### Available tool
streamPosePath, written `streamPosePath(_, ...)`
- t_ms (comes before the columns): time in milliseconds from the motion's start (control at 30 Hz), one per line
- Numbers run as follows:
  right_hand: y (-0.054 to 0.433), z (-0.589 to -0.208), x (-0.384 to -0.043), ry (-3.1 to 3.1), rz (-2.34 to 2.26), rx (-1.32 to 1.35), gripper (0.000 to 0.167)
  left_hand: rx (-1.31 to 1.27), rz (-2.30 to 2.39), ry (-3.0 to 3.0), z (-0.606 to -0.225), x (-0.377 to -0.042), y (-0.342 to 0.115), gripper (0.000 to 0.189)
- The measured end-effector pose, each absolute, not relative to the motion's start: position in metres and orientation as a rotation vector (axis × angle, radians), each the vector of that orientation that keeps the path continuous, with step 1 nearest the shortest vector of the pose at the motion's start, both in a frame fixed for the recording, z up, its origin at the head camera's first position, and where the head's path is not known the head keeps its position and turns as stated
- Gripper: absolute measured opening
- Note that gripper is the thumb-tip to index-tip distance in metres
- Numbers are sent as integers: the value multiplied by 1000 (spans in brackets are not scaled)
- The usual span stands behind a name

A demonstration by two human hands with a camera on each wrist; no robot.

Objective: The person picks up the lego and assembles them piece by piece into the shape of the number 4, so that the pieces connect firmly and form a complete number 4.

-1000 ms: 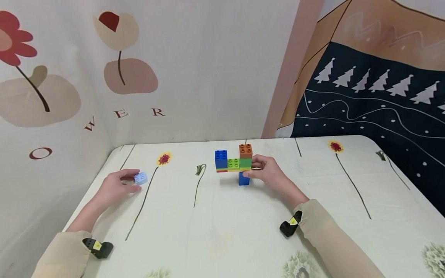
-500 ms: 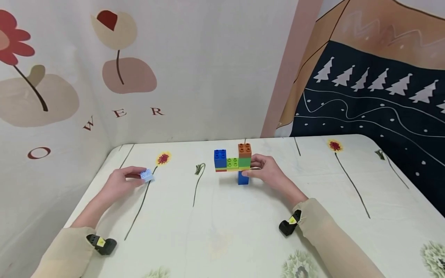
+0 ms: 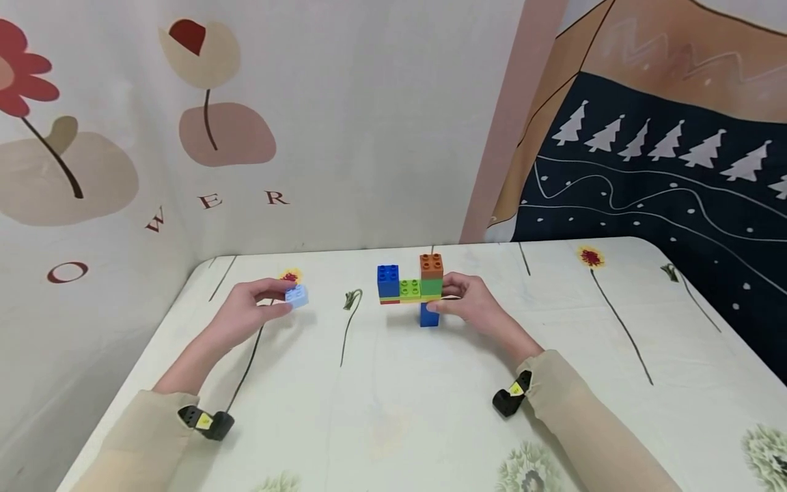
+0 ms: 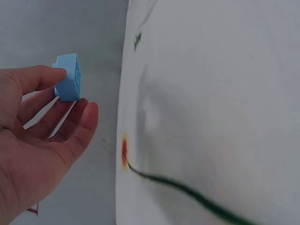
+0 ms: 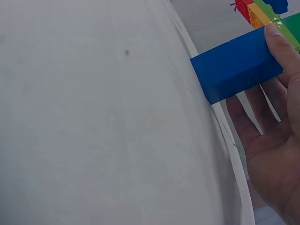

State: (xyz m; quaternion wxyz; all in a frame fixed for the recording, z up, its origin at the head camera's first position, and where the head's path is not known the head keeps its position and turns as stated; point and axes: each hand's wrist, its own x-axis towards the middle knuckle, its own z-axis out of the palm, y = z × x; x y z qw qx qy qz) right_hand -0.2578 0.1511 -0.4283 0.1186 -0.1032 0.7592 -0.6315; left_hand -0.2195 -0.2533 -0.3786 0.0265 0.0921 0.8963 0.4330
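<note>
Between thumb and fingers, my left hand [image 3: 242, 316] pinches a light blue toy brick [image 3: 296, 296] above the table; in the left wrist view the brick [image 4: 69, 77] shows its studs facing the palm side. My right hand [image 3: 476, 305] grips the right side of a toy brick structure [image 3: 410, 290]. A blue column [image 5: 236, 65] of stacked bricks forms its foot, with the thumb lying on its upper part in the right wrist view. Higher up are red, yellow and lime bricks, a dark blue brick at the left, and green and orange ones at the right.
A pale cloth with printed flowers covers the table [image 3: 369, 396]. Behind it hangs a light fabric backdrop [image 3: 369, 137], and a dark printed panel [image 3: 652, 184] with white trees is at the right. Each wrist wears a small black camera [image 3: 215, 425].
My left hand has lifted the light blue brick and carried it right, closer to the structure. The right hand stays in place, holding the structure.
</note>
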Motion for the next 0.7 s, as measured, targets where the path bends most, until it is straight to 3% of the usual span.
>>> streamPosePath(700, 151, -426, -257, 2262, -1809, -305, 33, 511, 1743, 2525, -353, -231, -148, 40)
